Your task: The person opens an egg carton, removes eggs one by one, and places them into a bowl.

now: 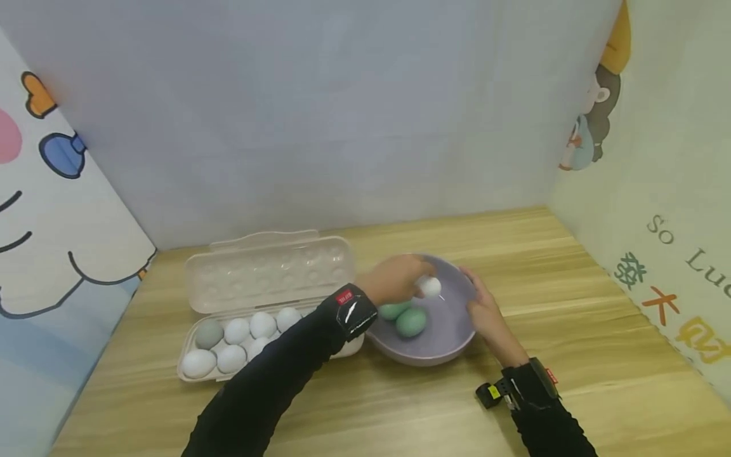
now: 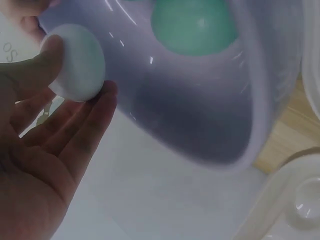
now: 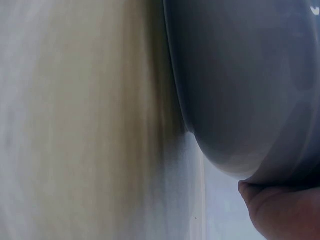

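Observation:
My left hand (image 1: 396, 279) reaches over the purple bowl (image 1: 448, 324) and pinches a white egg (image 1: 432, 287) between thumb and fingertips. The left wrist view shows that egg (image 2: 82, 62) at the bowl's inner side, the thumb lying across its face. Two green eggs (image 1: 411, 322) rest in the bowl, one partly hidden below my left hand. At the bowl's right side, my right hand (image 1: 484, 306) grips the rim. In the right wrist view a finger (image 3: 285, 210) presses against the outer wall of the bowl.
An opened clear plastic egg carton (image 1: 268, 273) stands left of the bowl, its lid tipped back. Several white eggs (image 1: 263, 324) and a grey-green egg (image 1: 209, 333) sit in it, partly behind my left sleeve (image 1: 274, 381). Pale cloth walls border the wooden table (image 1: 514, 247).

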The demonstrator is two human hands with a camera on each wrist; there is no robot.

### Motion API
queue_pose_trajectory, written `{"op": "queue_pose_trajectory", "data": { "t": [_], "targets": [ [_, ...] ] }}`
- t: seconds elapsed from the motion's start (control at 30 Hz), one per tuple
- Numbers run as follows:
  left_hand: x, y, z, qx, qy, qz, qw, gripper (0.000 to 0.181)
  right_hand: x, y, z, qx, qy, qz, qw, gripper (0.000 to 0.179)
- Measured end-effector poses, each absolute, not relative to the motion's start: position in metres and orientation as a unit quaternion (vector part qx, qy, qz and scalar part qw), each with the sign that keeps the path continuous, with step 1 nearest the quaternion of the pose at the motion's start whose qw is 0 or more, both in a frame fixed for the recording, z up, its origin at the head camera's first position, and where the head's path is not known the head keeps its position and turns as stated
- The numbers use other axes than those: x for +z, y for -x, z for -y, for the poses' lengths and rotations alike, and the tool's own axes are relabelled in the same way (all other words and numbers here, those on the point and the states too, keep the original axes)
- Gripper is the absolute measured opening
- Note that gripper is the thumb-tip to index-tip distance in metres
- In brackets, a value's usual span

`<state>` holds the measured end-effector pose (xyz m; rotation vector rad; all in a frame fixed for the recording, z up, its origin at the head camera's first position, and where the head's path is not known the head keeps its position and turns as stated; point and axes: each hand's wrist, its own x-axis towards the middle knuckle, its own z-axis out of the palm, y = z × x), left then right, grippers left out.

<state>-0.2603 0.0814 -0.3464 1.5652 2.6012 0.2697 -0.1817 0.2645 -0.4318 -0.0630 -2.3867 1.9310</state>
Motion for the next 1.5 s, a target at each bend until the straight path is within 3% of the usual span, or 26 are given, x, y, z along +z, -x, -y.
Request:
{"op": "queue_pose_trajectory", "data": {
  "t": [0.43, 1.0, 1.2, 1.5],
  "targets": [
    [-0.362, 0.261, -0.091, -0.012, -0.485, -0.873, 0.046, 0.037, -0.435, 0.181, -0.265, 0.619, 0.014, 0.783, 0.050, 0.068],
    [-0.381, 0.261, -0.085, -0.003, -0.482, -0.874, 0.061, 0.035, -0.435, 0.182, -0.266, 0.619, 0.031, 0.783, 0.045, 0.070],
    [-0.366, 0.258, -0.070, 0.009, -0.485, -0.873, 0.048, 0.046, -0.433, 0.181, -0.264, 0.616, 0.030, 0.786, 0.041, 0.070],
    [-0.329, 0.253, -0.002, 0.079, -0.461, -0.884, -0.011, 0.040, -0.432, 0.180, -0.263, 0.609, 0.028, 0.791, 0.049, 0.071]
  ]
}}
